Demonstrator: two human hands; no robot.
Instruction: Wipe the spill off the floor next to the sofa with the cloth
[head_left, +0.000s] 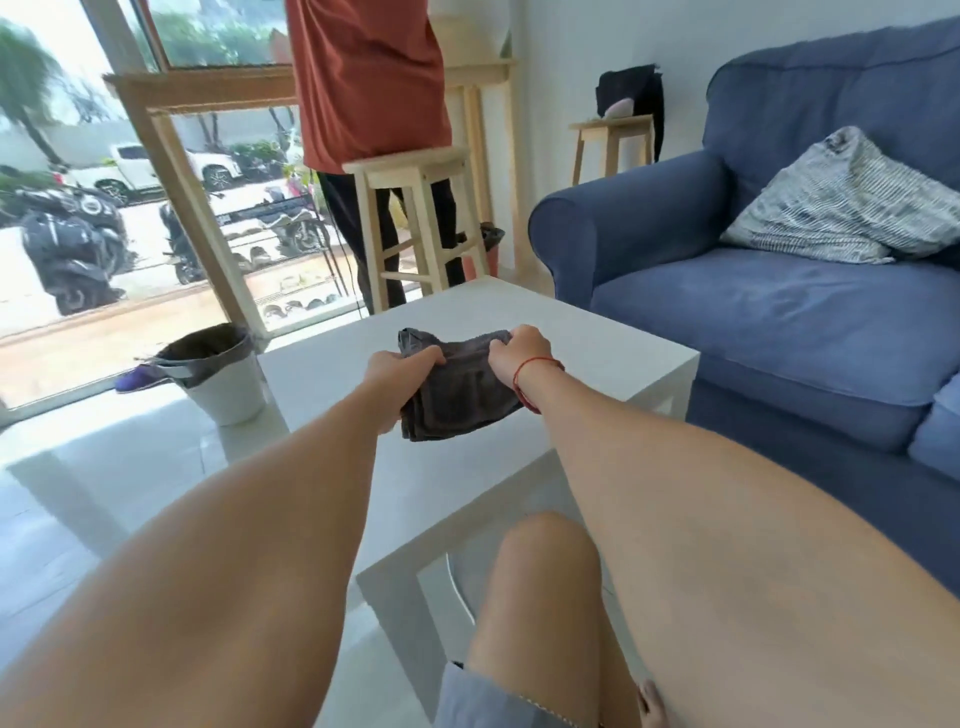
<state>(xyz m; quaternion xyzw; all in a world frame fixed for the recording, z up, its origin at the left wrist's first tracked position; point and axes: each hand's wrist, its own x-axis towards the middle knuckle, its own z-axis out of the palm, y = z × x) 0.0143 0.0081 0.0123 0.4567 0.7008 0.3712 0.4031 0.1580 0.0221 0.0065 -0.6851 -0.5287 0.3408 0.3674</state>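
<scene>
- Cloth (457, 387), dark grey and folded in loose layers, lay on the white desk (597, 343) in the head view, near the middle of the top and well short of the floor where it was needed.
- The left hand (400, 371) gripped the cloth's left edge, its fingers (423, 358) curled shut over the fabric.
- The right hand (519, 351), a red string around its wrist, held the upper right corner, fingers (501, 351) bunched and pinching the cloth from above.
- Both arms were stretched forward over the desk, and a bare knee showed below its near edge.
- The blue sofa (779, 291) stood just beside the desk on the right, a striped cushion (852, 202) resting on its seat.
- No spill was visible: the strip of floor (104, 467) next to the sofa was hidden behind the desk and the right arm, and the pale tiles on the left looked clean.
- A white bucket (223, 379) sat on the floor left of the desk, and another person stood behind a wooden stool (415, 218) by the window.
- The step in hand appeared to be picking up the cloth, the wiping not yet started.
- The next move would probably call for lifting the cloth clear of the desk, carrying it down to the floor beside the sofa, and first locating the spill.
</scene>
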